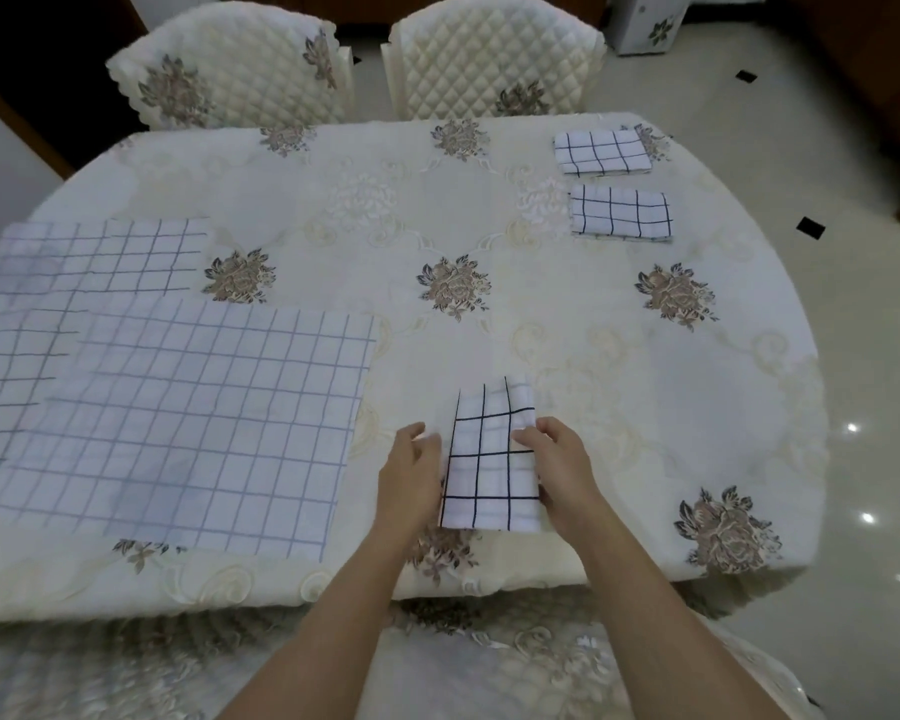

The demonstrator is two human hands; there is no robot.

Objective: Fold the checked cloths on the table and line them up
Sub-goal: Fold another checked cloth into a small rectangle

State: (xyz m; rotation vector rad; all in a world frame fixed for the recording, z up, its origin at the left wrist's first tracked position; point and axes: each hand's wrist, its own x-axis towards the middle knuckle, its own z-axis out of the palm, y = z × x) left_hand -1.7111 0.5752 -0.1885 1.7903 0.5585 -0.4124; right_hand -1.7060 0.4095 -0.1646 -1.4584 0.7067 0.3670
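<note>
A folded white cloth with black checks [489, 459] lies near the table's front edge. My left hand [411, 475] grips its left edge, and my right hand [559, 462] grips its right edge with the thumb on top. Two folded checked cloths [601, 152] [620, 213] lie one behind the other at the far right. On the left, unfolded checked cloths lie flat and overlapping: a large one [193, 423] in front, one [100, 257] behind it, and one [11, 376] at the left edge.
The table [437, 226] wears a cream floral tablecloth. Two quilted chairs [230, 65] [494, 54] stand at its far side. A tiled floor with dark inlays [853, 304] runs along the right. A chair cover shows below my arms.
</note>
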